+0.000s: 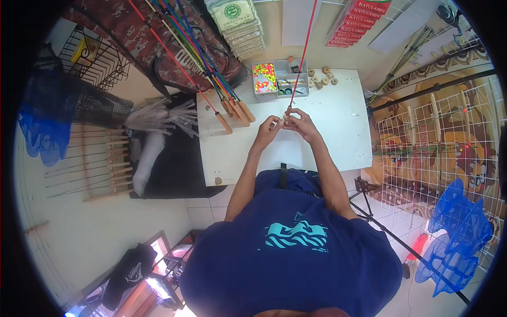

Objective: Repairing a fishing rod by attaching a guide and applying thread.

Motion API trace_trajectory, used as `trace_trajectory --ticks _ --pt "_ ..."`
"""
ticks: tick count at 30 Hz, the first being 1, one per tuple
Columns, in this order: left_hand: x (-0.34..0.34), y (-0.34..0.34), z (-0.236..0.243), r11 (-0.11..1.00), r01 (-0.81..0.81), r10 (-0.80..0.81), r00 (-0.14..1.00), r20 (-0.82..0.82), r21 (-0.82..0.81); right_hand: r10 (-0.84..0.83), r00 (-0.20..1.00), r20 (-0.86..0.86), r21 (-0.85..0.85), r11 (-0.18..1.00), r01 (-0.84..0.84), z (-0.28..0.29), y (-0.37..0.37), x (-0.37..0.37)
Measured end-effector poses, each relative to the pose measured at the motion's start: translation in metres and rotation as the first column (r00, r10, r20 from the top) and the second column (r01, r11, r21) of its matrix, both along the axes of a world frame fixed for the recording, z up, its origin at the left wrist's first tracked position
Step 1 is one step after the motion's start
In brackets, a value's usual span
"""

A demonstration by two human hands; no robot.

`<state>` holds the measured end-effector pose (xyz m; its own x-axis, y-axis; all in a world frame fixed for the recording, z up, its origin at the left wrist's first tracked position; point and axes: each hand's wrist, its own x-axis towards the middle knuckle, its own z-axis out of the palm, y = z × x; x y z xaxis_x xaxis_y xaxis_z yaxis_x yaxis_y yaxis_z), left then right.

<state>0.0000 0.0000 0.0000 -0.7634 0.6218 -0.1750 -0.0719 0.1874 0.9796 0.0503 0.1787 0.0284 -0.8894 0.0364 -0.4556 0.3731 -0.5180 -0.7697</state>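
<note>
- On the white surface, a divided box holds red-and-yellow pieces.
- Left hand and right hand: grip closed around the red rod's base.

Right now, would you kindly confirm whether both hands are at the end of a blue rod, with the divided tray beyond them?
Not quite: the head view shows that the rod at the left hand and right hand is red, not blue.
</note>
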Motion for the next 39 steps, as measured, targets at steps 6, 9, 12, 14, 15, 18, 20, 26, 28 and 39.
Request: trace_trajectory --ticks 6,9,12,14,15,18,20,26,28,39 --pt "0.021 -0.005 0.025 0.998 -0.065 0.066 0.996 -0.057 0.023 -0.039 0.999 -0.001 0.039 0.998 0.039 0.007 -0.009 0.001" --pt "0.025 -0.009 0.03 1.0 -0.018 0.017 0.995 -0.094 -0.014 -0.027 1.0 0.014 0.047 0.999 0.027 0.011 -0.007 0.002" --pt "0.03 -0.014 0.027 0.999 -0.031 0.03 0.998 0.062 0.028 0.037 0.999 -0.011 0.023 0.999 -0.037 0.013 -0.008 0.001" --pt "0.032 -0.017 0.021 0.999 -0.019 0.018 0.999 0.033 0.042 0.059 0.998 -0.025 0.025 0.998 -0.058 0.013 -0.009 0.002" --pt "0.033 -0.017 0.021 0.999 -0.02 0.018 0.999 0.033 0.043 0.059 0.998 -0.024 0.026 0.998 -0.059 0.013 -0.009 0.002" --pt "0.037 -0.018 0.024 0.995 -0.006 -0.002 0.997 0.078 0.103 0.043 0.999 -0.02 0.03 0.999 -0.042 0.012 -0.008 0.002" --pt "0.042 -0.019 0.029 0.993 0.033 -0.045 0.994 0.101 0.114 0.051 0.999 -0.018 0.029 0.998 -0.051 0.01 -0.005 0.003" --pt "0.044 -0.025 0.034 0.995 0.094 -0.094 0.995 0.029 0.022 0.054 0.999 -0.003 0.022 0.998 -0.054 0.007 -0.007 0.005" --pt "0.049 -0.023 0.036 0.994 0.106 -0.107 0.993 -0.049 -0.005 0.039 0.999 -0.015 0.022 0.999 -0.039 0.007 -0.003 0.004" --pt "0.026 -0.025 0.063 0.986 -0.168 0.166 0.978 -0.13 -0.006 0.079 0.996 -0.033 0.078 0.994 -0.076 0.014 -0.001 0.019"
